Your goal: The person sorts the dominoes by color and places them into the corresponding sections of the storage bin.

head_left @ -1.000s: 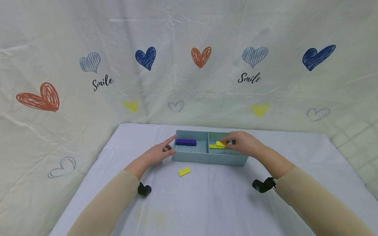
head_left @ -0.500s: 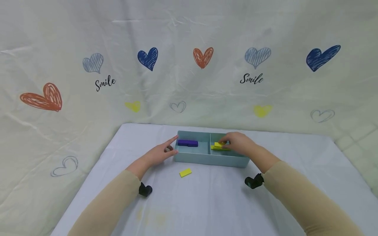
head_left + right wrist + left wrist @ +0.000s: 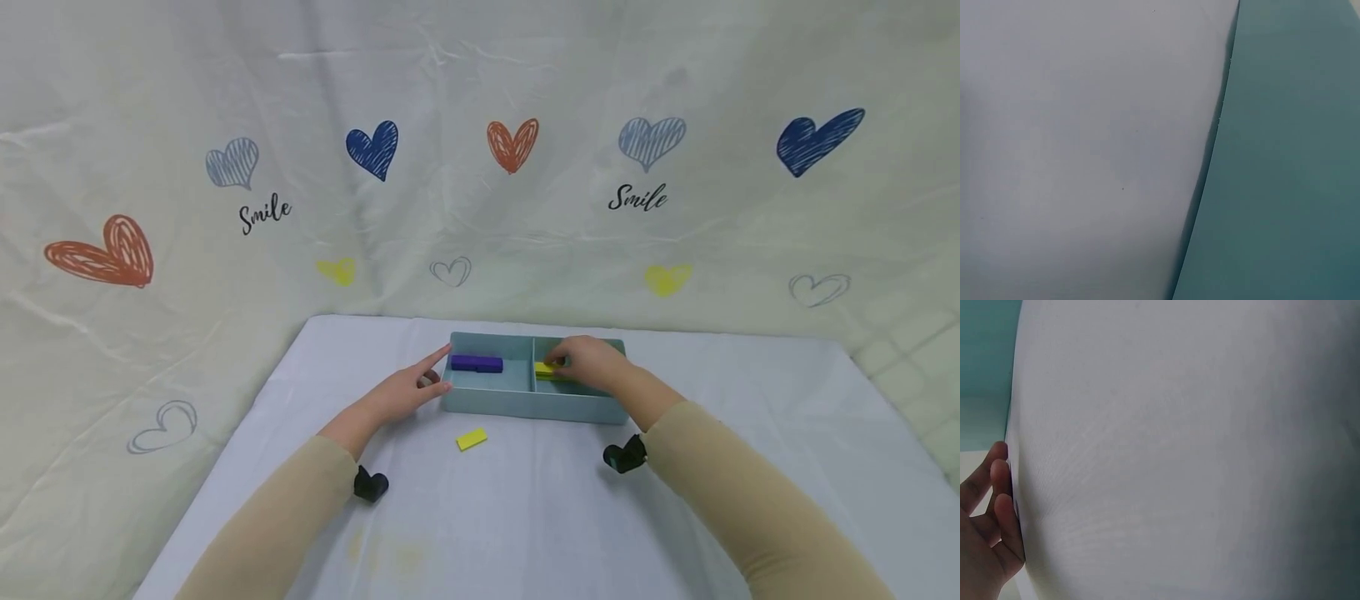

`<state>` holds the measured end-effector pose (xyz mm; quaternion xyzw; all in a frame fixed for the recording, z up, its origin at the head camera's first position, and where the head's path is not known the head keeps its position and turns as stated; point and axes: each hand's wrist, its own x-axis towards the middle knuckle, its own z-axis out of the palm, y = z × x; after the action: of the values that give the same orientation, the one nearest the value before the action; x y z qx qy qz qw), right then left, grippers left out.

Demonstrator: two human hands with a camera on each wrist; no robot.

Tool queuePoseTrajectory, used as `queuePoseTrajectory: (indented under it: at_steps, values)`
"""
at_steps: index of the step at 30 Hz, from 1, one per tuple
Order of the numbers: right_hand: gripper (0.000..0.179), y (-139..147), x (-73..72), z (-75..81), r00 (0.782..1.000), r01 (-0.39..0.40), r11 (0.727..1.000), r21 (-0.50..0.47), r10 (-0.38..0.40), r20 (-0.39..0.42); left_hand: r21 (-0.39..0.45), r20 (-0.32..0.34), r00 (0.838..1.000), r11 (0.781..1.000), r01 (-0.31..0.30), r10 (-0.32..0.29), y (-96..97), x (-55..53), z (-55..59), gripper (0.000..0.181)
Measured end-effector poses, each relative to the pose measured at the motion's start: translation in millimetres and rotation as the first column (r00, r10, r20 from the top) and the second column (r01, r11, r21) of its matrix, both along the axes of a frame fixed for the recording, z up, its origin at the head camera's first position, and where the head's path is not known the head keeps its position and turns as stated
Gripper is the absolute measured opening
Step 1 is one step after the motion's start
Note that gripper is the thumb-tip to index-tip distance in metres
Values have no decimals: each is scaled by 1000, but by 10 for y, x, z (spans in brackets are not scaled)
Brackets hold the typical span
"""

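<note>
A teal two-compartment box (image 3: pixel 536 407) stands on the table. My left hand (image 3: pixel 397 393) touches its left end, index finger stretched to the back corner and thumb at the front corner. In the left wrist view, the fingers (image 3: pixel 1004 478) lie beside the box wall (image 3: pixel 985 362). My right hand (image 3: pixel 596 365) reaches into the right compartment and pinches a yellow block (image 3: pixel 544 367) above other yellow blocks, partly hiding them. Purple blocks (image 3: pixel 477 363) lie in the left compartment. Only the outer box wall (image 3: pixel 1279 162) and tablecloth show in the right wrist view.
A loose yellow block (image 3: pixel 472 439) lies on the white tablecloth (image 3: pixel 510 517) in front of the box. Behind the table hangs a pale curtain (image 3: pixel 465 208) printed with hearts. Dark devices sit at both wrists.
My right hand has moved left inside the right compartment, bringing the pinched yellow block toward the divider. The left hand stays at the box's left end.
</note>
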<state>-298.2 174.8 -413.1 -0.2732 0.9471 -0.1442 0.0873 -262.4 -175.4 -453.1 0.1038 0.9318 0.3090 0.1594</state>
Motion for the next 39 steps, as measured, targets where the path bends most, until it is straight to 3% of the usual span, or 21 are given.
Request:
queuePoseTrajectory:
  at_steps: [28,39]
  values:
    - [26,-54,-50,-107,1000,-23,999,41,24,-10,-9,0,1000,1000,-5,5,10,-22,3,71]
    - [28,-44,3,-50,1000,-2,1000,27,2,-16,5,-1,1000,1000,1,-1,3,-30,-9,71]
